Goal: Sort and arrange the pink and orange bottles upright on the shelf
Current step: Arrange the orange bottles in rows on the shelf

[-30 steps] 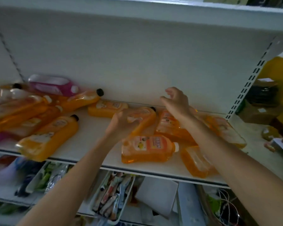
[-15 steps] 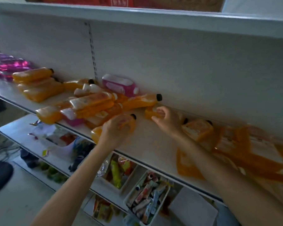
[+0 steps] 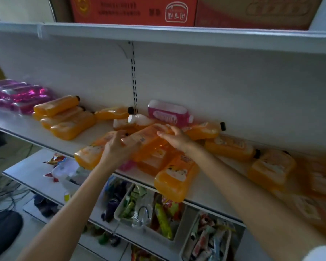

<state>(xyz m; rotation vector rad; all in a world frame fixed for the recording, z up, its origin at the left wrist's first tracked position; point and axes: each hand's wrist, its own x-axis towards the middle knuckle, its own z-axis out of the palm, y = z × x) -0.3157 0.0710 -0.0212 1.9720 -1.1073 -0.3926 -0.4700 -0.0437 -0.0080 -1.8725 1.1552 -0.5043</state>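
Note:
Several orange bottles lie flat in a heap on the white shelf (image 3: 45,135). My left hand (image 3: 115,146) grips the lower part of one orange bottle (image 3: 149,140) on top of the heap, while my right hand (image 3: 175,137) pinches its neck end. A pink bottle (image 3: 167,113) lies on its side against the back wall behind the heap. Another orange bottle (image 3: 177,178) juts over the shelf's front edge. More pink bottles (image 3: 17,95) lie stacked at the far left. None of the bottles stands upright.
Further orange bottles (image 3: 231,146) lie along the shelf to the right. Orange cartons (image 3: 135,10) sit on the shelf above. Lower shelves hold white trays of snack packets (image 3: 149,208). A slotted upright (image 3: 133,76) runs down the back wall.
The view has swung left along the shelf. Both hands moved left from separate bottles and came together onto one orange bottle atop the heap.

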